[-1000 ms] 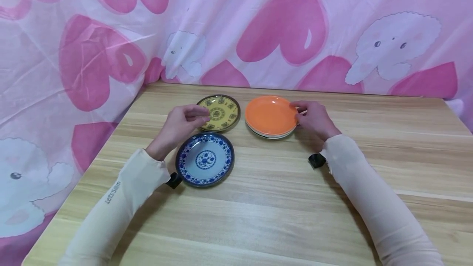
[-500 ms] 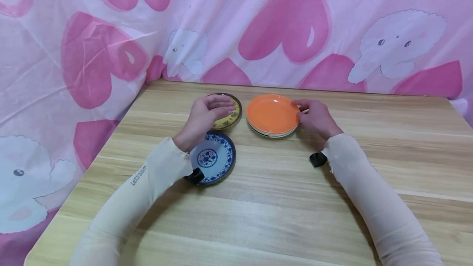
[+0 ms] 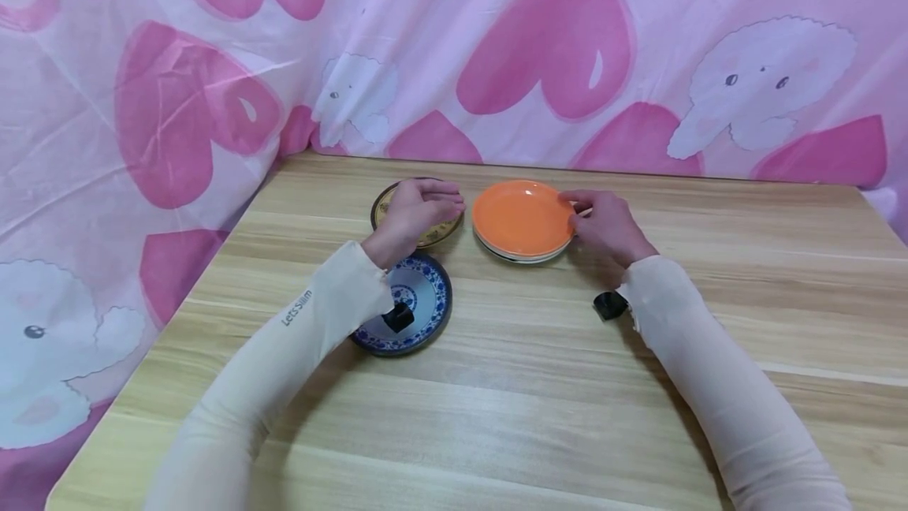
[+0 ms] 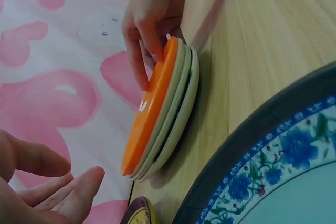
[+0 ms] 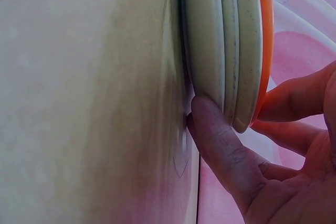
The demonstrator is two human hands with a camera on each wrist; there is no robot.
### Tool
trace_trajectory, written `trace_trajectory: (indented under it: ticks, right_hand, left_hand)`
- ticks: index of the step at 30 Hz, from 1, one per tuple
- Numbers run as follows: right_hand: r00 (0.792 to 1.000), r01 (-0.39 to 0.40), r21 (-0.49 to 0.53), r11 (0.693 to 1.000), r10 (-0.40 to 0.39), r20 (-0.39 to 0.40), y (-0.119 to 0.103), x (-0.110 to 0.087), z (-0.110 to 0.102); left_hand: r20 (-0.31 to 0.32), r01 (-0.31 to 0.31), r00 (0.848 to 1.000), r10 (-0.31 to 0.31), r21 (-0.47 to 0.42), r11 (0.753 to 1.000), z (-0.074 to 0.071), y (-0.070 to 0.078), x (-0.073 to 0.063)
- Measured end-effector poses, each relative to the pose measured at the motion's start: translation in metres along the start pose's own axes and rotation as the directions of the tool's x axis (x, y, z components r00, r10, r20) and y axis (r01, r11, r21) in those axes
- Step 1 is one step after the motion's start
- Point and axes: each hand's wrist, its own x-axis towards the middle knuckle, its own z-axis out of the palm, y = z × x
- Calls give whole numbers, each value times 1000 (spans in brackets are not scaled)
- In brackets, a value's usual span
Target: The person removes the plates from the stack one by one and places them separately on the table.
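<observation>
plates sit in a stack [image 4: 167,109] just right of the upper middle of the head frame, on a wooden table [image 3: 496,408]. an orange plate [image 3: 523,218] lies on top, and the right wrist view shows three pale plates [image 5: 207,35] beneath it. at the stack's right edge the right hand [image 3: 606,227] pinches it: the thumb presses the rim of the lowest plate, at the centre of the right wrist frame, while the fingers rest on the orange rim. to the left, the left hand [image 3: 417,215] hovers over the yellow plate [image 3: 437,233], hiding much of it. its fingers are extended close together, the thumb a little apart from them, with nothing held; in the left wrist view it fills the lower left corner, clear of the stack. below, left of the head frame's centre, lies the blue plate [image 3: 430,302], partly covered by the left sleeve [image 3: 284,369] and a black piece [image 3: 399,317] at the wrist. pink cloth [image 3: 404,38] with hearts hangs across the top.
</observation>
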Motion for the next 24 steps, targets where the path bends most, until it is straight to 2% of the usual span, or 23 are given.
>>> trace_trajectory:
  ticks: [6, 10, 17, 24]
  right_hand:
    - [1000, -10, 1, 1000, 10, 4, 1, 0, 0]
    - [1000, 1, -5, 1000, -1, -3, 1, 0, 0]
    - [1000, 4, 15, 1000, -4, 0, 1, 0, 2]
    - [1000, 8, 7, 1000, -8, -11, 1, -1, 1]
  left_hand:
    - [-18, 14, 1000, -13, 43, 999, 7, 0, 5]
    - [-34, 28, 999, -24, 112, 993, 10, -1, 8]
    - [-29, 38, 999, -31, 315, 948, 12, -8, 12]
    - [-23, 26, 1000, -19, 397, 917, 16, -13, 13]
